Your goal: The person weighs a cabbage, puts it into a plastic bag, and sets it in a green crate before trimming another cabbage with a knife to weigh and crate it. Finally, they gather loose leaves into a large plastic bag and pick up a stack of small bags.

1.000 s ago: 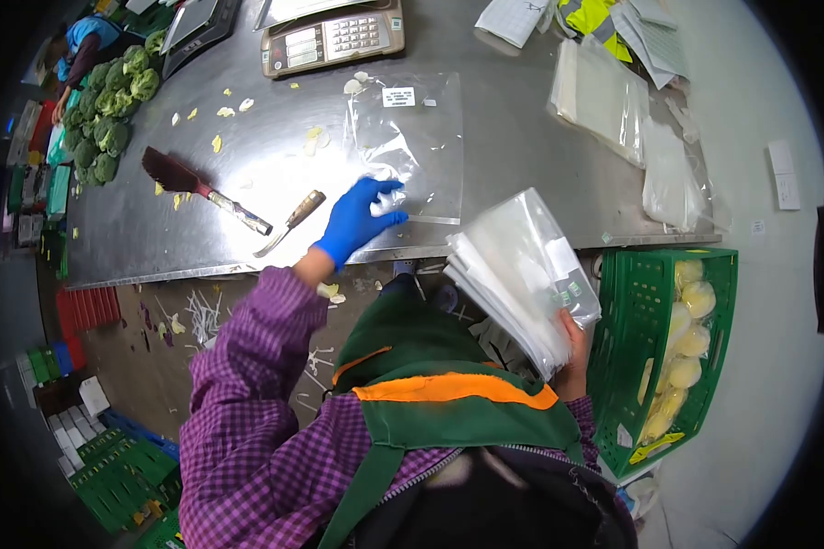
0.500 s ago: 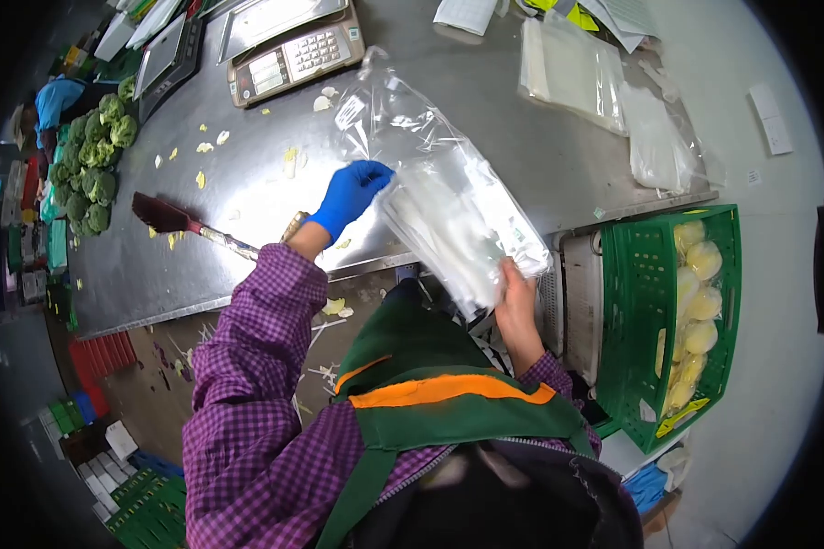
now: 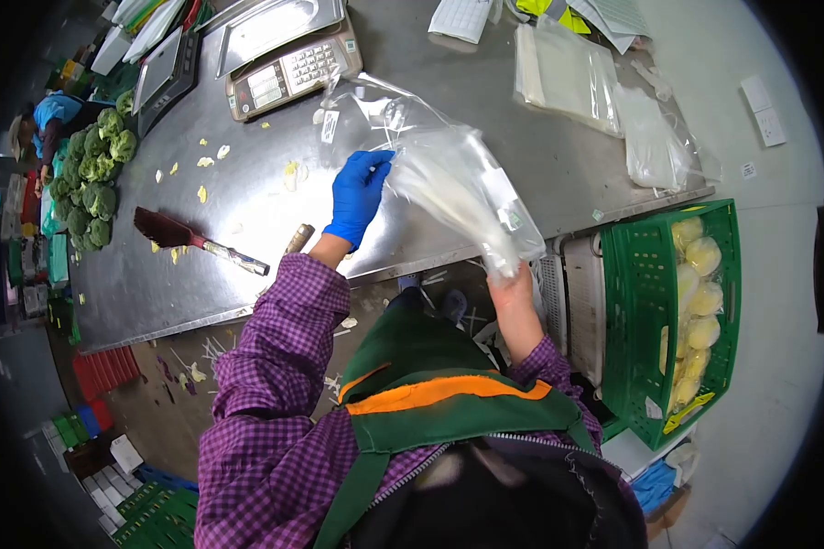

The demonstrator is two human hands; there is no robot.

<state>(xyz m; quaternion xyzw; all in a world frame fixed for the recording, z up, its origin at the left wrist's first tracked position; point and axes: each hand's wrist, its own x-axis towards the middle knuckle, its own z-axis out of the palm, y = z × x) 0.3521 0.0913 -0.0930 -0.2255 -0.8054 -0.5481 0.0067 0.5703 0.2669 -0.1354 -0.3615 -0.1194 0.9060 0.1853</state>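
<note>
My left hand (image 3: 359, 194), in a blue glove, pinches the near-left edge of clear plastic bags (image 3: 449, 178) above the metal table. My right hand (image 3: 511, 291), bare, grips the gathered lower end of the same bags beyond the table's front edge. The bags spread out between both hands, and a transparent part with a white label reaches toward the scale. Left of my gloved hand lie a brush with dark red bristles (image 3: 163, 229) and a wooden handle (image 3: 298, 239).
A scale (image 3: 293, 73) stands at the table's back. Broccoli (image 3: 96, 165) is piled at the left, near a person in blue (image 3: 57, 110). More plastic bags (image 3: 572, 78) lie at the back right. A green crate (image 3: 632, 320) with packed pale yellow produce stands at the right.
The bags have shifted and bunched together toward my right hand. My left hand has turned more upright. The person at the far left has moved more into view.
</note>
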